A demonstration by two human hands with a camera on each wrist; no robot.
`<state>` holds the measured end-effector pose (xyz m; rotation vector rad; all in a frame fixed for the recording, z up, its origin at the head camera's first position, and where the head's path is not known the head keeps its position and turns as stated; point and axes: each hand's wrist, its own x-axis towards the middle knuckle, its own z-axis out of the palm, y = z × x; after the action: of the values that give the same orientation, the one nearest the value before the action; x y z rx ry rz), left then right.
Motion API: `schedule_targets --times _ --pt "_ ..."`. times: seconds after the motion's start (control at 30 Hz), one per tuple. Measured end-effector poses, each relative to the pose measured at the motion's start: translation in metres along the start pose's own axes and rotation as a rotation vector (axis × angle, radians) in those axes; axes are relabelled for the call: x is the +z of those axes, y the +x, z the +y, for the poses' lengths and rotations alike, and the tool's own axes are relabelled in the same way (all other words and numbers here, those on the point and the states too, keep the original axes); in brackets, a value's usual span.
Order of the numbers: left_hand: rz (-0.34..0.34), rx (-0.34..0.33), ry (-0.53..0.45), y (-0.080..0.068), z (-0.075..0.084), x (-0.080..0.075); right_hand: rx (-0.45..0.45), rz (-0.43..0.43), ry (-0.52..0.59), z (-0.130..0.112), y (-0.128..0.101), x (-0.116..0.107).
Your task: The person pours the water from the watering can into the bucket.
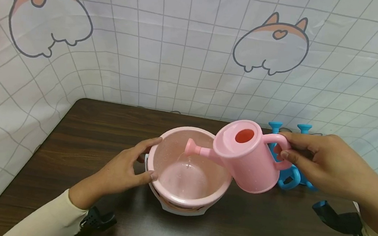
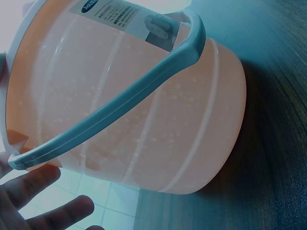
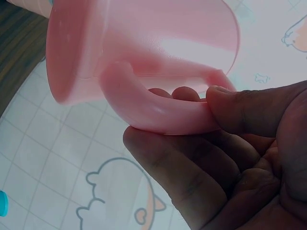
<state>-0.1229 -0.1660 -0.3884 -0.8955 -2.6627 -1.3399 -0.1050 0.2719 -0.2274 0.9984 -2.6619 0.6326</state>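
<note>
A pink watering can [image 1: 249,156] hangs tilted over a pink bucket [image 1: 170,155], its spout pointing down into the bucket. A thin stream of water runs from the spout. My right hand [image 1: 314,157] grips the can's handle [image 3: 163,110], thumb on top and fingers through the loop. My left hand [image 1: 131,166] holds the bucket's left rim and wall with thumb and fingers spread round it. In the left wrist view the bucket's wall [image 2: 144,105] and its pale handle [image 2: 120,105] fill the frame, with my fingers [image 2: 43,201] at the lower left.
The bucket stands on a dark wooden table [image 1: 85,141]. Two blue stands [image 1: 291,176] are behind the watering can at the right. A white grid-patterned cloth with cartoon prints [image 1: 183,47] hangs behind and to the left of the table.
</note>
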Motion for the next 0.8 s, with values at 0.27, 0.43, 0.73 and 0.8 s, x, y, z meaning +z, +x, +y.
schedule_targets --times 0.27,0.43,0.73,0.8 --pt "-0.001 -0.002 0.008 -0.0003 0.0001 0.0001 -0.007 0.002 -0.017 -0.0007 0.0003 -0.0003" --pt "0.0 -0.001 0.004 -0.0004 -0.0014 0.0009 0.01 -0.001 -0.012 -0.0013 0.0003 -0.0001" --pt "0.002 0.003 -0.001 -0.0008 -0.0005 0.0003 0.01 -0.01 -0.005 -0.0019 0.0004 -0.0005" --pt "0.001 0.001 0.001 -0.0008 -0.0002 0.0002 0.012 -0.013 -0.007 -0.002 0.0004 -0.0006"
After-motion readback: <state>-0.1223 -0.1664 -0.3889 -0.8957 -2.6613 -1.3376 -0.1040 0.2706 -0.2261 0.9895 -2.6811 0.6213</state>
